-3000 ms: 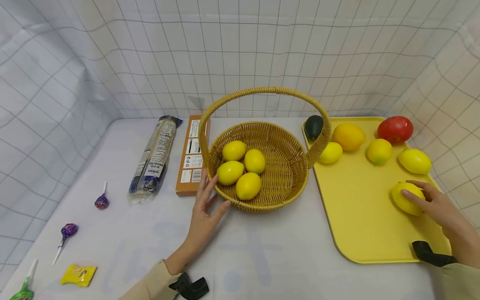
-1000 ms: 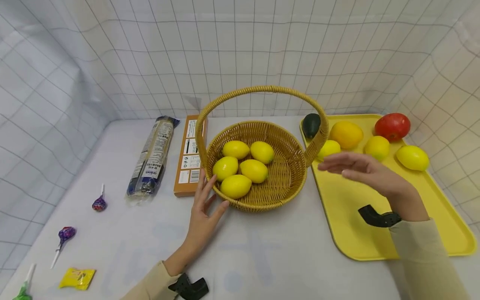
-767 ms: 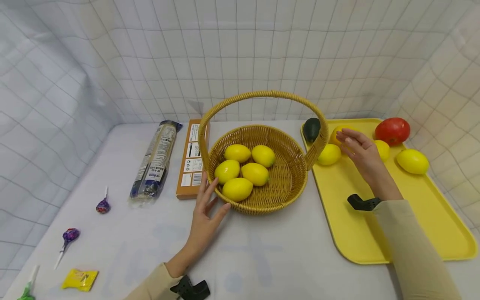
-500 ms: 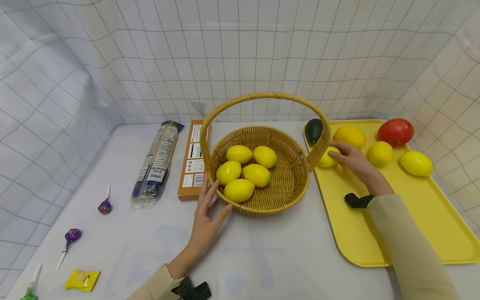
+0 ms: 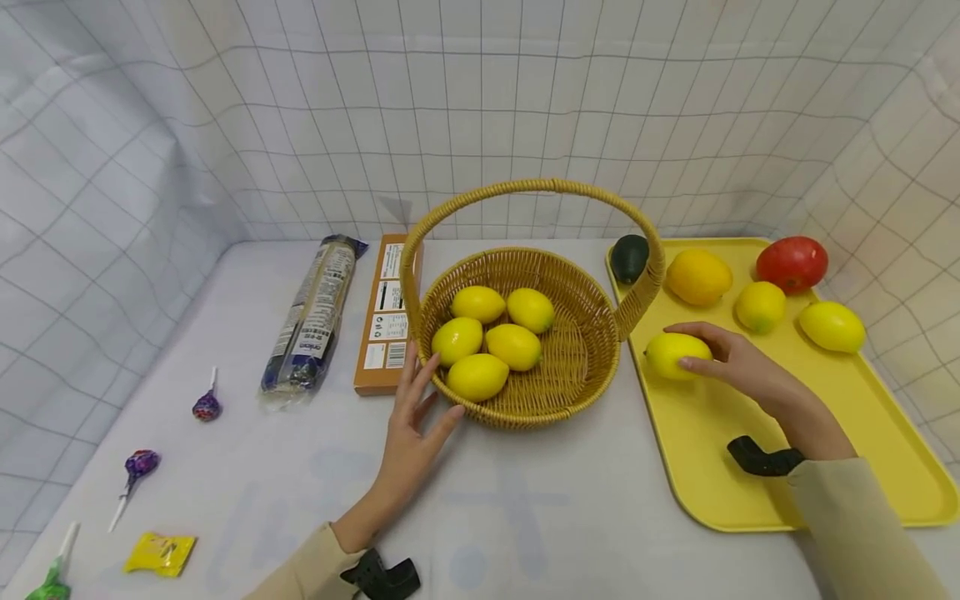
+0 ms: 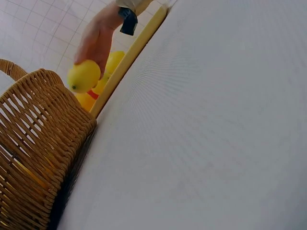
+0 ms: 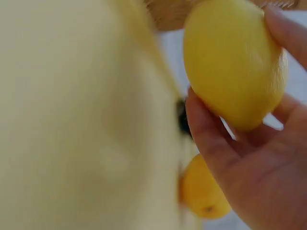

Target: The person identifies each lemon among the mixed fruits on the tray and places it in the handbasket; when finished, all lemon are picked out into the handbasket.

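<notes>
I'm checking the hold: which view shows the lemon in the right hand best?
The right wrist view: the lemon fills it, right hand curled round it. The head view shows it small over the tray; the left wrist view, far off.

Printed white label panels and a barcode are being shown on the orange box [image 5: 386, 312], but their wording is too small to be read. A white label with an illegible dark word is being carried by the long dark packet [image 5: 312, 312]. No other text is being shown legibly.
</notes>
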`<action>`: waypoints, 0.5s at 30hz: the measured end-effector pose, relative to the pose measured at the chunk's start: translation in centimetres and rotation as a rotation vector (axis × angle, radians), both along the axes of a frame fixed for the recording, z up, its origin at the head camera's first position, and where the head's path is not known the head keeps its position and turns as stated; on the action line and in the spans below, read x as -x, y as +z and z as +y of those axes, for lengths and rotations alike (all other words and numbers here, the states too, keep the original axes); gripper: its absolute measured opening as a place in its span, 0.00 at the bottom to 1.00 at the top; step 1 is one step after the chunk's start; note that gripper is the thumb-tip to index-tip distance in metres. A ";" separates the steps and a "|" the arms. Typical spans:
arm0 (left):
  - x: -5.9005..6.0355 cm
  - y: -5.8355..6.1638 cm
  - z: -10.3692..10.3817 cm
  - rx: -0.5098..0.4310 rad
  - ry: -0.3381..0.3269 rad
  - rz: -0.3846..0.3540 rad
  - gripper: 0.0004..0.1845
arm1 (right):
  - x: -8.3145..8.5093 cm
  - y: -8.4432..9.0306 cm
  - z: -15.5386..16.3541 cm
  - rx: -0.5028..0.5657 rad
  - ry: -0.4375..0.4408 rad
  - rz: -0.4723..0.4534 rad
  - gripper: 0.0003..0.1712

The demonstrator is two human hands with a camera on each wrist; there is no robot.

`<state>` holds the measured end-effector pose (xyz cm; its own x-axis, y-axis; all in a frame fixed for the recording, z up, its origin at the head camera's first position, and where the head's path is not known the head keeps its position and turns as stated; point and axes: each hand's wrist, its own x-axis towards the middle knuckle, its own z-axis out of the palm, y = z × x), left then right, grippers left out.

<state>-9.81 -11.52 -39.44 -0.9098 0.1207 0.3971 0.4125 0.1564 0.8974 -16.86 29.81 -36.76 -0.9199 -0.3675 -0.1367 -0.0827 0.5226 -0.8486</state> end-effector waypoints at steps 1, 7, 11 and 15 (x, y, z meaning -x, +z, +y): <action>0.0 0.0 0.0 0.002 0.000 0.003 0.34 | -0.6 0.6 -0.3 0.039 0.046 0.010 0.26; 0.3 0.3 -0.2 0.003 0.005 0.022 0.34 | -1.5 3.6 -5.1 0.319 0.351 0.039 0.26; 0.3 0.1 -0.2 -0.003 0.000 0.015 0.34 | -0.6 3.7 -10.0 0.300 0.380 0.029 0.26; 0.1 0.0 0.0 0.006 0.002 0.006 0.34 | 0.5 2.8 -13.9 0.189 0.400 0.027 0.26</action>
